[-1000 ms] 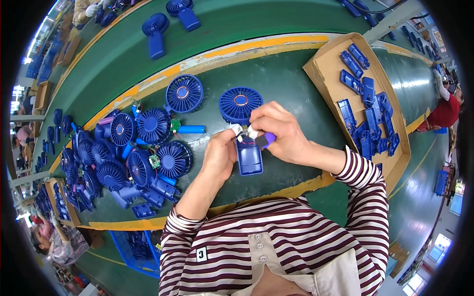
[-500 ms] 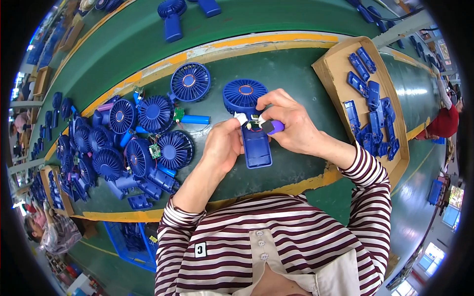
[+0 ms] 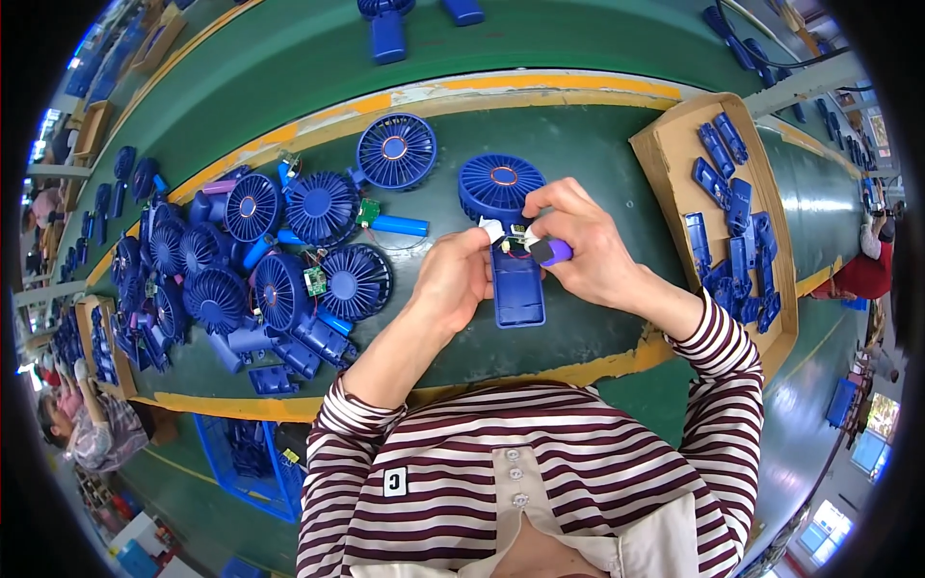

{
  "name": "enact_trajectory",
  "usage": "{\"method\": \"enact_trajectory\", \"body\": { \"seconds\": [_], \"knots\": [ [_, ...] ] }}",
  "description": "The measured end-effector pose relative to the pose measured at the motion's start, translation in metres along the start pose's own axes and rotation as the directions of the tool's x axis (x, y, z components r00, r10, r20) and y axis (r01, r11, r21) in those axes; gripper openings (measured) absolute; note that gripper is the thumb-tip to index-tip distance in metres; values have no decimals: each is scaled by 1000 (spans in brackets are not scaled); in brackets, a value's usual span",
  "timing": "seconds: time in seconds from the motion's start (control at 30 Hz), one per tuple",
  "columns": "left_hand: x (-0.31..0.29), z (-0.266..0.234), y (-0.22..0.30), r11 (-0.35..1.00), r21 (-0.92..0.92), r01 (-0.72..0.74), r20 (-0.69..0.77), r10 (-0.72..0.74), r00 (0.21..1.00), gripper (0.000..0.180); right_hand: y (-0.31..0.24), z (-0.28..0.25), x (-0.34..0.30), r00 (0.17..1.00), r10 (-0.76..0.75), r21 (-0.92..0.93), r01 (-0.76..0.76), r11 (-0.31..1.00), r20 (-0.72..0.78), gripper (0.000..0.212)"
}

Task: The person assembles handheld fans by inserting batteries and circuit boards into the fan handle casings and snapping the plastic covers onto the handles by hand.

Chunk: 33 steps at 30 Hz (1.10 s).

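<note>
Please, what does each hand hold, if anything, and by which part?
Left hand: the blue fan, at the upper left edge of its handle, below the round head. Right hand: a purple-and-black object; the gripped part cannot be told.

- Some fingers of the left hand [image 3: 455,276] are hidden behind the handheld fan [image 3: 518,292].
- The right hand [image 3: 585,241] covers part of the purple-and-black tool [image 3: 554,252] (its tip escapes me).
- Wiring [image 3: 515,252]: too small to follow.
- Upper fan [image 3: 387,37]: cropped on top.
</note>
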<state>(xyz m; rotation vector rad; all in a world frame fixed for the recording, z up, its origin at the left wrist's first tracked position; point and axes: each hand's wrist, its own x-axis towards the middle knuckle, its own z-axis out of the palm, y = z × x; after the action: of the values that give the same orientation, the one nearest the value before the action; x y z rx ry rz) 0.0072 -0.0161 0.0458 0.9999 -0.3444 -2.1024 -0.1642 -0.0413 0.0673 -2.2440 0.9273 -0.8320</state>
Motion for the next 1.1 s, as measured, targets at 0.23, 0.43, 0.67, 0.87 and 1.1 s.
{"method": "enact_trajectory", "body": {
  "seconds": [0.23,0.43,0.67,0.87,1.1],
  "knots": [
    [1,-3,-3,1000,-3,-12,-42,12,999,30,-2,0,0,999,-35,-51,36,998,11,20],
    [1,-10,-11,1000,-5,7,-78,-7,997,26,-3,9,-7,986,-161,-217,165,962,35,22],
    [-1,-19,-22,999,41,26,-111,-21,994,27,-4,21,-15,961,-262,-426,276,862,92,18],
    [-3,-27,-27,997,69,-26,-35,29,999,25,-6,25,-14,945,-263,-503,325,801,194,18],
    [-2,-30,-37,969,241,-55,-54,70,996,15,-12,27,-16,960,-184,-530,271,804,211,17]
  ]
}}
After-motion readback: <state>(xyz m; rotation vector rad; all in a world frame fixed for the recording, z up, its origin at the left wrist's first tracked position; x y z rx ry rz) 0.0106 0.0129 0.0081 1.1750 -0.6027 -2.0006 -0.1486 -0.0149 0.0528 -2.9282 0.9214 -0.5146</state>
